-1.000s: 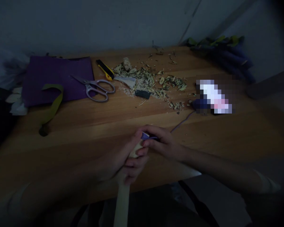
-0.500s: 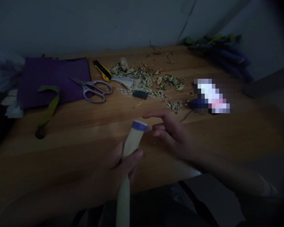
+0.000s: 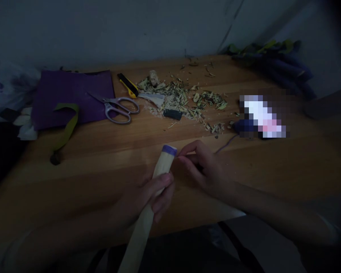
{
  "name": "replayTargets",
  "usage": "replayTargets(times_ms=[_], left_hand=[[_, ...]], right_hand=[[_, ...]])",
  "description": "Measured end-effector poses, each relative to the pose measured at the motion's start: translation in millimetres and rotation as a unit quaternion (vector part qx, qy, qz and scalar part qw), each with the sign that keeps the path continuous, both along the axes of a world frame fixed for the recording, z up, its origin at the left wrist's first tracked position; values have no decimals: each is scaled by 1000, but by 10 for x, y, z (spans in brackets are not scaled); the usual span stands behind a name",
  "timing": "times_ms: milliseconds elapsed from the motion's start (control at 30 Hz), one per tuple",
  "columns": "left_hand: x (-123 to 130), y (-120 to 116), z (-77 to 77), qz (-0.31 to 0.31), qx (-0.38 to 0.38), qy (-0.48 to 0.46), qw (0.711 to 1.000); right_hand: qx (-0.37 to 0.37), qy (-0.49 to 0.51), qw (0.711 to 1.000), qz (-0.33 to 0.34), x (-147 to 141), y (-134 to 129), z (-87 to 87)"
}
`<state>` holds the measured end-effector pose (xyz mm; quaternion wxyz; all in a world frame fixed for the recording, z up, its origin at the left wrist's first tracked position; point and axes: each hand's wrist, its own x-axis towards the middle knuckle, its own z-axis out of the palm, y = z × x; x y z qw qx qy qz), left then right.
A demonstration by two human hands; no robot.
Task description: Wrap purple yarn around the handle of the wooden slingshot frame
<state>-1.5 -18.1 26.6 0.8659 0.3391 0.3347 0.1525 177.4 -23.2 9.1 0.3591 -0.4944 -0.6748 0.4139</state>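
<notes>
1. Near centre: pale stick [image 3: 138, 235], slanted; left hand [image 3: 147, 193] clamped around it.
2. Purple yarn [image 3: 169, 151] wound round its far end.
3. Just right: right hand [image 3: 206, 170], apart from left, thumb and forefinger pinching yarn.
4. Farther left: scissors [image 3: 110, 103], partly on purple sheet [image 3: 71, 89].
5. Far centre: shavings [image 3: 179, 96].

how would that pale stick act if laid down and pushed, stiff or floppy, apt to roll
The pale stick is probably stiff: it juts past the left hand without drooping. Its rounded-looking end suggests it could roll, perhaps unevenly, as its sides look slightly irregular.
</notes>
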Motion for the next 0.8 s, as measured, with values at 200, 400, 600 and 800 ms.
replayTargets(times_ms=[200,400,600,800], left_hand=[[24,30,-230,0,-161,-232,959],[13,37,-209,-24,-199,-235,951],[-2,26,-198,-21,-219,-248,943],[13,34,-141,-18,-231,-222,947]], right_hand=[[-105,111,988,2,-70,29,-13],[-208,201,957,14,-77,95,-51],[-276,266,921,66,-50,149,-93],[-264,235,933,71,-30,167,-89]])
